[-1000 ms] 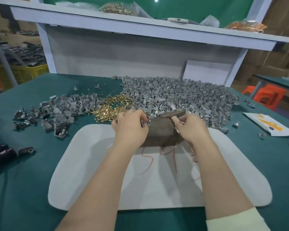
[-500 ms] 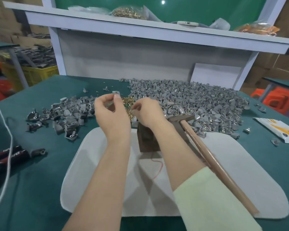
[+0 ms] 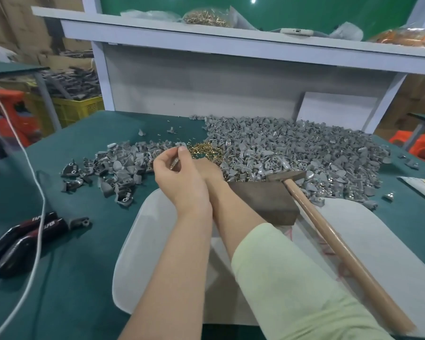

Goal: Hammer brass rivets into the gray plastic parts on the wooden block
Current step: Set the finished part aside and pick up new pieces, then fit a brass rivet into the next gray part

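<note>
Above the far left corner of the white mat (image 3: 138,241), a small piece (image 3: 174,164) is pinched between thumb and forefinger of the left hand (image 3: 179,177). Behind it the right hand (image 3: 207,168) is stretched toward the brass rivets (image 3: 204,152); its fingers are hidden, so its grip cannot be told. The wooden block (image 3: 263,200) is set at the mat's far edge, against the gray plastic parts (image 3: 292,148). The hammer (image 3: 329,234) is laid head on the block, handle slanted across the mat's right half. Bare green table (image 3: 88,217) is seen along the mat's left edge.
</note>
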`<state>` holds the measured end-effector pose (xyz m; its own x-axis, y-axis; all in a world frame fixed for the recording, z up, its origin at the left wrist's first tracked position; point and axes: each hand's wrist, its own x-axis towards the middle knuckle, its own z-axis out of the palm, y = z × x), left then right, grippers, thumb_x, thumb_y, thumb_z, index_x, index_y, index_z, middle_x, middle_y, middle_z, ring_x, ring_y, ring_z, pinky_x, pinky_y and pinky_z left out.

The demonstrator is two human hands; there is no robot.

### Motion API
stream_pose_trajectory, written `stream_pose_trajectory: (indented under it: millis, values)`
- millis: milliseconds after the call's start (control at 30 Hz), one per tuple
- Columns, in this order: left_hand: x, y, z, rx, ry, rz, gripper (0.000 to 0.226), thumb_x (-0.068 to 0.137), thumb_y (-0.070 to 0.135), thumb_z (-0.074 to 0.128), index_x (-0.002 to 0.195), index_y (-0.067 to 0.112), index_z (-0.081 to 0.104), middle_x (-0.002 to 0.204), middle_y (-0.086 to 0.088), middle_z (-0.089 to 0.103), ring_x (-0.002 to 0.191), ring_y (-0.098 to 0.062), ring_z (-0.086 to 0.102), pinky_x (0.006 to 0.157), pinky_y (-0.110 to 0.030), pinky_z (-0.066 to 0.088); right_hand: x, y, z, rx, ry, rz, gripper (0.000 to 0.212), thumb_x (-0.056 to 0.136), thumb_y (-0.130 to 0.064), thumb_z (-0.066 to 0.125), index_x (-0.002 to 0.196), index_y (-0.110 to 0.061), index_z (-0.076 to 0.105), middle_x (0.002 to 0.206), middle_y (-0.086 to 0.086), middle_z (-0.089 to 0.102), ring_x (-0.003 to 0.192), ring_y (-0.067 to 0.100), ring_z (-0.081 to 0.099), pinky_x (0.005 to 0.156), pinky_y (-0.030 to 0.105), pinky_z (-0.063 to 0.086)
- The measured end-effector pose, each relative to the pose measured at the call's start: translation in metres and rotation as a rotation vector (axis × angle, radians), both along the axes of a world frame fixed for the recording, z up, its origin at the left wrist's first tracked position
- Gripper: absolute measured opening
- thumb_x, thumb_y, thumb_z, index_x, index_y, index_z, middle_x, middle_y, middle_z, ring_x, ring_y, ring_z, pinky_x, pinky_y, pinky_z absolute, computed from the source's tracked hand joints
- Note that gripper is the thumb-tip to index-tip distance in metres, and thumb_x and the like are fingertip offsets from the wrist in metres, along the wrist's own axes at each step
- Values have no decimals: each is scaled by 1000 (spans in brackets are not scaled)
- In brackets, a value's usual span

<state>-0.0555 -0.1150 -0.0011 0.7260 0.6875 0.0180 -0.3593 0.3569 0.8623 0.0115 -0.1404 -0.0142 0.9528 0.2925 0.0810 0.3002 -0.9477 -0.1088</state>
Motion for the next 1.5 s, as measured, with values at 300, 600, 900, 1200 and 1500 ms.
stream_pose_trajectory:
  millis: [300,600,900,1200,1500]
  values:
    - [0,-1,0,-13,-29,4,14,91,14,59,86,26,55,96,5,60,85,-16,59,81,-27,50,-6,-6,3,-6,19,83,26,99,-19,39,111,-13,61,118,6,64,114,22,59,93,35,49]
    - [2,-3,-4,26,9,-37,16,91,13,60,86,27,55,89,14,57,81,-4,58,76,-22,48,11,-6,11,142,69,-84,29,94,-24,42,98,-13,70,102,8,69,89,26,62,69,27,43]
    - [-5,-17,-4,496,-62,-296,12,88,6,62,92,16,57,87,8,60,77,-3,56,75,-14,45,-28,-91,43,911,-37,-269,15,90,-5,58,98,-13,66,91,3,66,65,10,57,61,23,48]
    - [-16,-41,-15,1330,266,-469,17,89,34,59,105,33,60,111,10,65,119,-21,47,95,-36,29,-79,-143,26,1129,-15,-263,20,87,4,59,84,-16,58,75,3,60,61,9,54,59,20,47]
    - [-18,-40,-10,1310,130,-385,10,92,26,57,93,28,67,111,9,64,114,-18,51,100,-36,32,-81,-132,20,1133,-32,-266,10,87,-4,64,95,-8,58,77,13,64,70,23,60,81,49,54]
